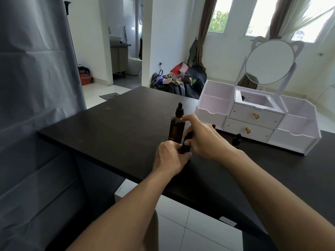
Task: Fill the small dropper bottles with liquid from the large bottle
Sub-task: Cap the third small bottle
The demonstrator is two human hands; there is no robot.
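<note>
Head view: the matte black desk point(112, 124) lies bare to the left up to its near edge. Near the middle, the left hand point(170, 156) grips a small dark dropper bottle point(185, 148); the right hand point(203, 136) pinches its top. The tall amber glass large bottle point(177, 128) stands upright just behind. Another small bottle point(236, 140) stands before the white organiser point(297, 140).

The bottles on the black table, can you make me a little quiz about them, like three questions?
1. True or false: the large amber bottle has its dropper cap on.
2. Which hand grips the base of the small dark bottle: A) left hand B) right hand?
3. Fill in: another small dropper bottle stands in front of the white ______.

Key: 1 true. 2 A; the right hand pinches its top. 3 organizer, the one with drawers and a round mirror.
</note>
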